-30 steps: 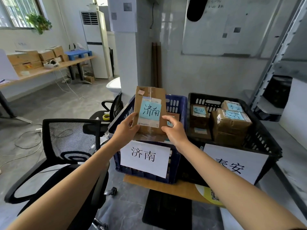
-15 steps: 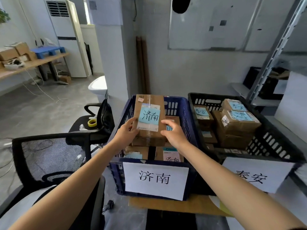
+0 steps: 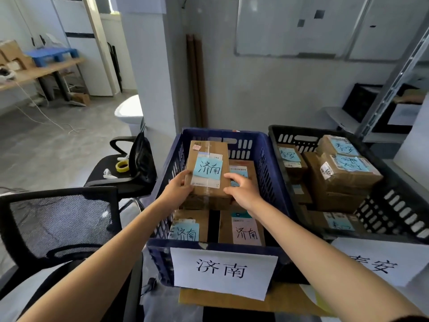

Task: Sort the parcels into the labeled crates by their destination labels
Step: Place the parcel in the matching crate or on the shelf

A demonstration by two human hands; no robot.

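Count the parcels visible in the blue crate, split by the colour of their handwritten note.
Blue crate, visible parcels only:
Blue note: 3 (held parcel, rear-right parcel, near-left parcel)
Pink note: 1 (near-right parcel)
Total: 4
Any parcels underneath are hidden.

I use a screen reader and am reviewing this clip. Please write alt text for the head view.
The left hand and right hand hold a cardboard parcel with a blue 济南 note above other parcels in the blue crate labelled 济南. A part-filled black crate stands to its right.
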